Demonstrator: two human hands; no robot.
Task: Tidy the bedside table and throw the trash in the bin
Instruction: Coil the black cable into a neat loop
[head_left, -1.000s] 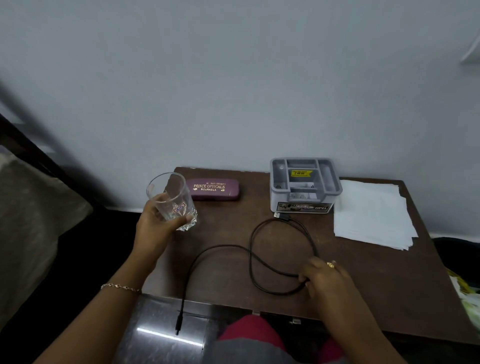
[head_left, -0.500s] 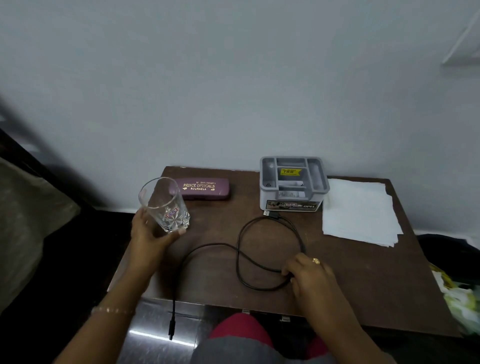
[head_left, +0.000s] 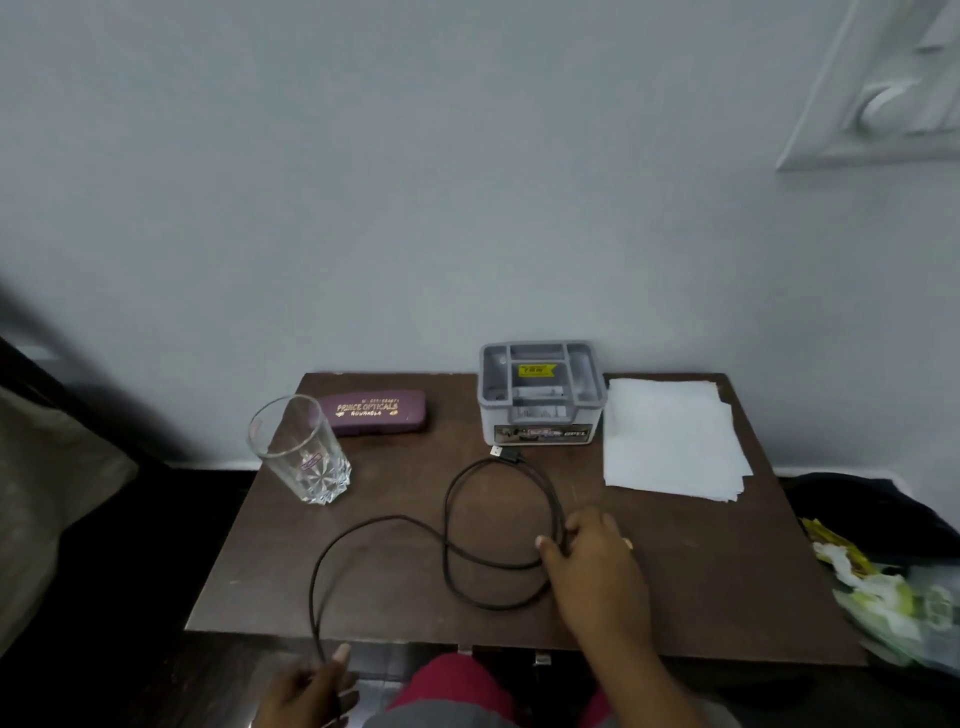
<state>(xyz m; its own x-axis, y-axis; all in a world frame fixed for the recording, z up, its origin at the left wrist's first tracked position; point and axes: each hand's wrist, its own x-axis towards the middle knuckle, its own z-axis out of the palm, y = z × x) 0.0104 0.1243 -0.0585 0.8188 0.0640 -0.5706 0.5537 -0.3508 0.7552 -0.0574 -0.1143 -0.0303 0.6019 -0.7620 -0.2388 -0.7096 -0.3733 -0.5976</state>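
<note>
A grey plastic box with little slots (head_left: 542, 393) stands at the back of the dark brown wooden desk (head_left: 701, 577). Just in front of the box, a thin black cable (head_left: 452, 540) lies in loops, its plug end nearly touching the box. The right hand (head_left: 592, 545) rests on the loop, fingers curled round the cable. The left hand (head_left: 306, 686) is below the desk's front edge, pinching the cable's hanging end. Left of the box lies a purple glasses case with gold letters (head_left: 378, 413). A clear cut glass (head_left: 301, 449) stands near the case, with no hand on it. White paper sheets (head_left: 672, 439) lie right of the box.
</note>
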